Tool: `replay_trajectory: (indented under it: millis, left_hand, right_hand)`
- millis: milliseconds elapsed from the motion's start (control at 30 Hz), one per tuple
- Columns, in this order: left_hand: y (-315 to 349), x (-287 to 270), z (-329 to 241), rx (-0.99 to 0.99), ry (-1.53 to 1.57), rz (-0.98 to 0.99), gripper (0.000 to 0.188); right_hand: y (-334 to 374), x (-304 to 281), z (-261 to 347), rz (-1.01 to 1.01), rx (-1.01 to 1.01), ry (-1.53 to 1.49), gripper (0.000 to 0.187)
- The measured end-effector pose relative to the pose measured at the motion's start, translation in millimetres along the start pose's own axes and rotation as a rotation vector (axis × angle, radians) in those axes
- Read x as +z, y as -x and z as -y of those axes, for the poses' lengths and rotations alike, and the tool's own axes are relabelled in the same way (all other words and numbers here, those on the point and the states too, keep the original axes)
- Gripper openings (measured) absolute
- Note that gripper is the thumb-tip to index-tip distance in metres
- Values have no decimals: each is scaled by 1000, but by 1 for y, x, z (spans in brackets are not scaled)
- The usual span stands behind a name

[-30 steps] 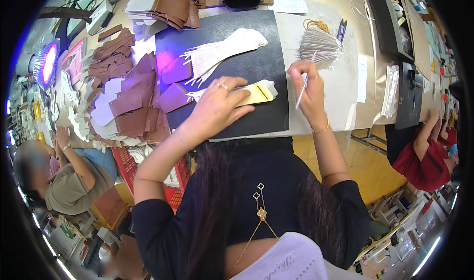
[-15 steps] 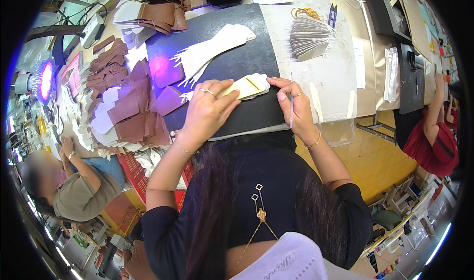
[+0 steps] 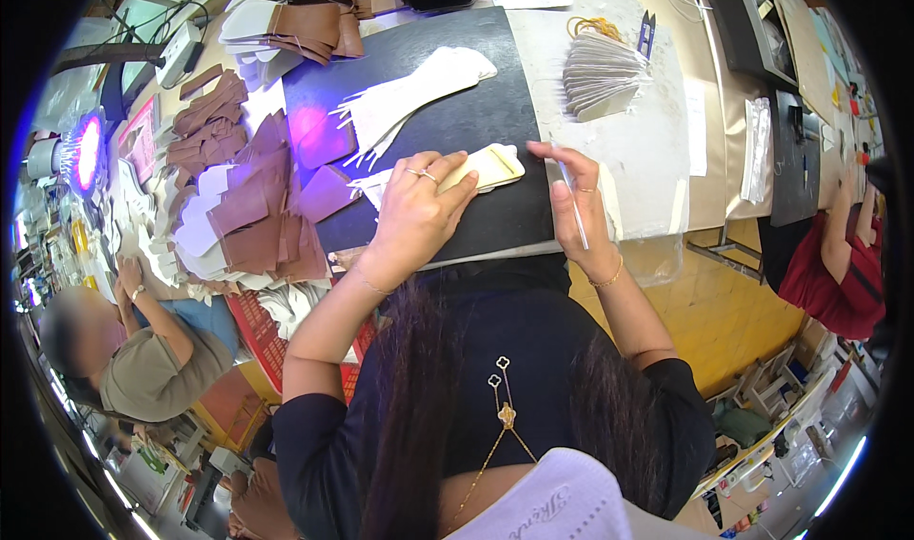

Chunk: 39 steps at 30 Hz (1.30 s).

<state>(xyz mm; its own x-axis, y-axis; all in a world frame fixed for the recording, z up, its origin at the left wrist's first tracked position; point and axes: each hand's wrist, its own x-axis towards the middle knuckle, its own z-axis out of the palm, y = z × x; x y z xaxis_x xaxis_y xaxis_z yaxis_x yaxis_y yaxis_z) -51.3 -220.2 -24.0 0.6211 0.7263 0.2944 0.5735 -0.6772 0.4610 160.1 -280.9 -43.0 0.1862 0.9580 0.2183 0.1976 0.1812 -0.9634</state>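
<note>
My left hand (image 3: 419, 207) lies over a pale yellow template (image 3: 490, 169), its fingers and thumb pressing it onto a white cut piece (image 3: 371, 190) on the black mat (image 3: 476, 226). A slot shows near the template's right end. Just right of that end, my right hand (image 3: 583, 202) is raised with a thin, pale pen-like stick (image 3: 575, 207) between thumb and fingers. The stick's tip is not touching the template. Farther up the mat lies a fanned bundle of white pieces (image 3: 419, 88) with narrow strips at one end.
Brown and white cut pieces (image 3: 252, 207) are heaped left of the mat, with more stacks (image 3: 305, 26) behind. A fan of grey-white pieces (image 3: 602, 78) and blue thread snips (image 3: 646, 35) lie to the right. A glowing purple lamp (image 3: 88, 154) stands far left. Co-workers sit on both sides.
My right hand has drawn back from the template's right end, and the stick is tilted differently. My left hand has shifted slightly right over the template.
</note>
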Motion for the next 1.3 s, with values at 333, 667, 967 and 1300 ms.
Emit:
replay_trajectory:
  millis: [333, 667, 967, 1300]
  left_hand:
    - [-2, 2, -6, -2, -66, 19, 19]
    - [0, 1, -5, -3, -111, 64, 19]
    - [1, -31, 11, -222, 152, -72, 21]
    - [23, -92, 25, -528, 311, -257, 29]
  right_hand:
    - [-34, 8, 1, 187, -340, 390, 6]
    - [-36, -7, 14, 357, -439, 635, 12]
    - [-29, -15, 14, 97, -98, 442, 33]
    - [-33, 12, 10, 393, -339, 762, 41]
